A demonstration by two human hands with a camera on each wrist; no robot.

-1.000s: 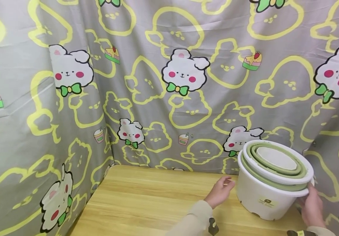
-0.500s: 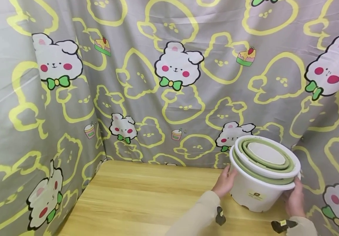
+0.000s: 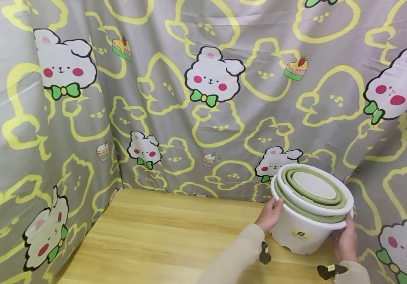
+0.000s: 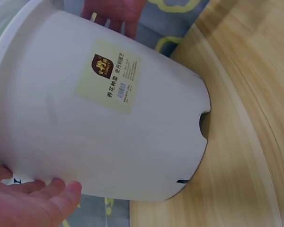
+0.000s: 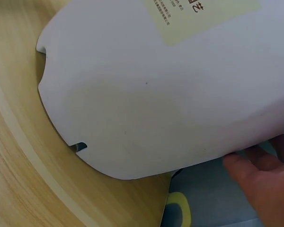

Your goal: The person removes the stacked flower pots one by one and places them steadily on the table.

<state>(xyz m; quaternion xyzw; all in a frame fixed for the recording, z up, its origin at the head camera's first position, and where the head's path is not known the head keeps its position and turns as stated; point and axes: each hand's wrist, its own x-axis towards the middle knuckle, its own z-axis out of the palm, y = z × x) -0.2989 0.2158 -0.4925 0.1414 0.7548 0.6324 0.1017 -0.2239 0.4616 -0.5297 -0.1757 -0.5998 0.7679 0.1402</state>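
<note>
A white plant pot (image 3: 295, 236) with a cream label and notched bottom edge stands at the table's right end. Set into its mouth is a white-rimmed, green-ringed item (image 3: 315, 187) that looks like a folded-down collapsible basin. My left hand (image 3: 270, 215) holds the pot's left side just under the rim, its thumb on the front. On the opposite side my right hand (image 3: 346, 240) grips it near the rim, with fingers reaching behind. In the left wrist view the left fingers (image 4: 66, 194) lie against the white wall. The right wrist view shows the right fingers (image 5: 255, 163) partly hidden behind the pot.
The wooden table (image 3: 175, 232) extends to the left of the pot. A grey curtain (image 3: 175, 118) with rabbit and yellow-outline prints hangs behind the table and down both sides. The pot is near the curtain at the right.
My left hand was apart from the pot one second ago and has come against its left side. The pot appears slightly farther left in view, while the head view itself has shifted too.
</note>
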